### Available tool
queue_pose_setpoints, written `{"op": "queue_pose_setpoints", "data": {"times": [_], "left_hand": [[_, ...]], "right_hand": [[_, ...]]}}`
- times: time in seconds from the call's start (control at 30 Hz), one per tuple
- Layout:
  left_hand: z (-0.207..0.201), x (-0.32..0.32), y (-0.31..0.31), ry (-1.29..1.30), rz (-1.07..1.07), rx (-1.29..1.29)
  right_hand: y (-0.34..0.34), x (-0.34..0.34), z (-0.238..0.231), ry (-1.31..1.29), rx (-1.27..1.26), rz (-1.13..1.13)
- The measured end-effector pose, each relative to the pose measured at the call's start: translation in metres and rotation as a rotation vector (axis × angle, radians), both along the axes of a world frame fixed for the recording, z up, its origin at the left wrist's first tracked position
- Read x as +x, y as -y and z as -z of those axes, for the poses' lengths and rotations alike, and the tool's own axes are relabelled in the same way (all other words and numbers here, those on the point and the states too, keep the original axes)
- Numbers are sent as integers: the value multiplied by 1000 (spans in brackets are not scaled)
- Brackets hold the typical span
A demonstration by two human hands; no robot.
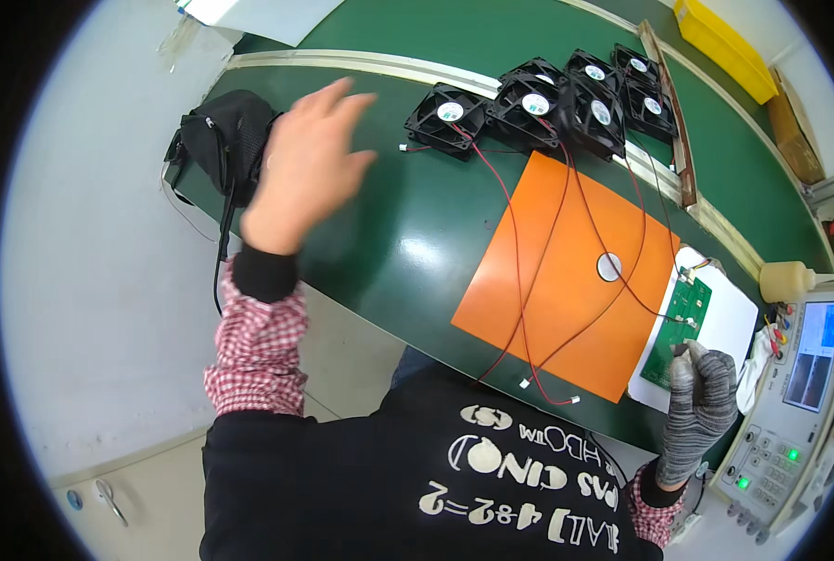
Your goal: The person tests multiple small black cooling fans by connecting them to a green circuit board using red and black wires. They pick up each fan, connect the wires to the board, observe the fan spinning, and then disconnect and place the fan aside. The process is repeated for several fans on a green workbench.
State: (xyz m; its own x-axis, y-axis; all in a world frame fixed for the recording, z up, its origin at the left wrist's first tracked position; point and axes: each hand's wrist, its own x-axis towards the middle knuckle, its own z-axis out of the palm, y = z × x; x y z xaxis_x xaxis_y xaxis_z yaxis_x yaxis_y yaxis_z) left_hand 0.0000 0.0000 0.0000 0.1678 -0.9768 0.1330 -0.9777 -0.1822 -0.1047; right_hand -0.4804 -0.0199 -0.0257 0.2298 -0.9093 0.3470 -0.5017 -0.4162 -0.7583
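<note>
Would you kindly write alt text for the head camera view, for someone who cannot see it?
A person's gloved right hand touches a green circuit board on a green workbench, while the bare left hand is raised, fingers spread, near a black bag. Black fans trail wires across an orange sheet.

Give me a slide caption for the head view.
Gloved right hand at a green circuit board, bare left hand spread over the bench, black fans beyond an orange sheet.
</note>
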Motion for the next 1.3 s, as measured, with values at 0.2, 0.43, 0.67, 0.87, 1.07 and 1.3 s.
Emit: {"op": "queue_pose_setpoints", "data": {"times": [0.2,0.43,0.67,0.87,1.07,1.3], "left_hand": [[4,67,-29,71,51,156],[-59,-48,-12,-630,287,14],[2,-225,36,-730,844,21],[26,-232,36,-803,847,75],[34,-232,29,-742,811,11],[32,-232,31,-749,841,-27]], "right_hand": [[3,7,0,-66,-75,28],[2,0,3,-103,-159,35],[-9,16,-2,65,-112,46],[-7,14,1,-293,-154,-39],[0,24,6,-434,-180,-35],[1,21,0,-533,-198,-97]]}}
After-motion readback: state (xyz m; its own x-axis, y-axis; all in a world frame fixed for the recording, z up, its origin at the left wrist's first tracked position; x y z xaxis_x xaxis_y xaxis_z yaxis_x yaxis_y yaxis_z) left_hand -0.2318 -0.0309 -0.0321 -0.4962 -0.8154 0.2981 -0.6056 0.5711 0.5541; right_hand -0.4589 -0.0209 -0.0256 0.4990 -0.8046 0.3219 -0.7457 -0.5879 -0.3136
